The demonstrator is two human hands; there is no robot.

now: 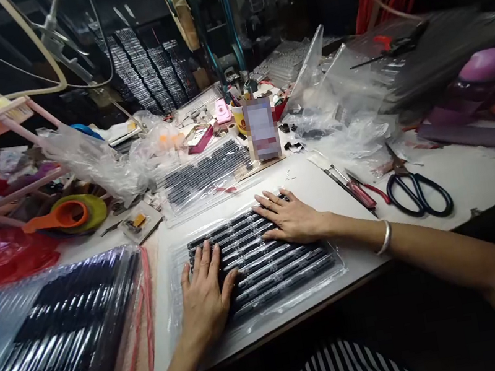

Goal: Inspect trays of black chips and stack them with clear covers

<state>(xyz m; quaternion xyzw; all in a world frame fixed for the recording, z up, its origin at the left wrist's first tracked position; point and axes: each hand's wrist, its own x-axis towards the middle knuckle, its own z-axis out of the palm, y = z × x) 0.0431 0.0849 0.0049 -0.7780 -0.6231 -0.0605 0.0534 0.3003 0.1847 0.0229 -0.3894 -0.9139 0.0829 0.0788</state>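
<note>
Before me on the white tabletop lies a clear plastic tray (284, 273) filled with rows of slim black sticks, which look like pens or tubes. My left hand (205, 292) rests flat on its left side, fingers spread over the ends of the rows. Across the upper right part of the same tray lies my right hand (293, 219), palm down with fingers stretched out. Neither hand grips anything. Just behind sits another clear tray (208, 176) of black sticks, under plastic.
Scissors (417, 190), red-handled pliers (369, 185) and a screwdriver (358, 190) lie to the right. A stack of filled trays (63, 327) stands at the left, beside red cord (141, 328). An orange tape dispenser (68, 214), a phone (261, 127) and crumpled plastic bags (354, 118) lie farther back.
</note>
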